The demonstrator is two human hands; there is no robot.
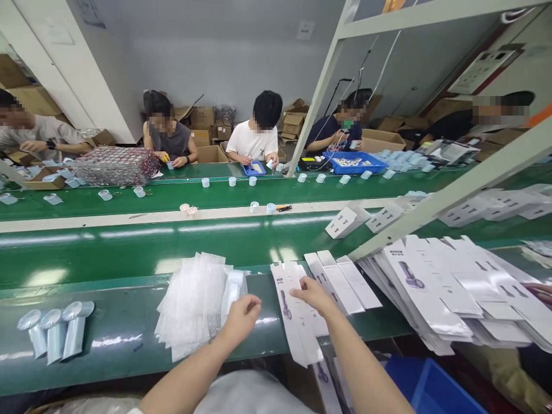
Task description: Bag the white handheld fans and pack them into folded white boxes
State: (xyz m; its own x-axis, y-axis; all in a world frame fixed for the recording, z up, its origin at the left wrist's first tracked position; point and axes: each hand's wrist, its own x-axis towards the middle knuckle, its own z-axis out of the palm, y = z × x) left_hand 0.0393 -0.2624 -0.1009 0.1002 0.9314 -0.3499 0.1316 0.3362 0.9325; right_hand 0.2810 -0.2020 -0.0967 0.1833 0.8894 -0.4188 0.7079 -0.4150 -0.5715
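Note:
My left hand [242, 316] is loosely closed, thumb near its curled fingertips, with nothing visible in it. Just beyond it, a pale blue device in a clear bubble bag [235, 287] lies beside a pile of bubble bags [192, 305]. My right hand [318, 296] has thumb and forefinger on a flat white carton [297, 322] printed with a picture of the device. The carton's near end hangs over the table edge. Further right of it lies another unfolded carton [340, 282]. Several light blue devices with round heads [54, 333] lie at the left.
A large stack of flat cartons [431, 287] lies at right, with a person's hand at its edge. Folded white boxes [347, 219] and small blue cups [254, 207] stand along the green conveyor [142, 247]. Several co-workers sit opposite. A slanted white post crosses the right side.

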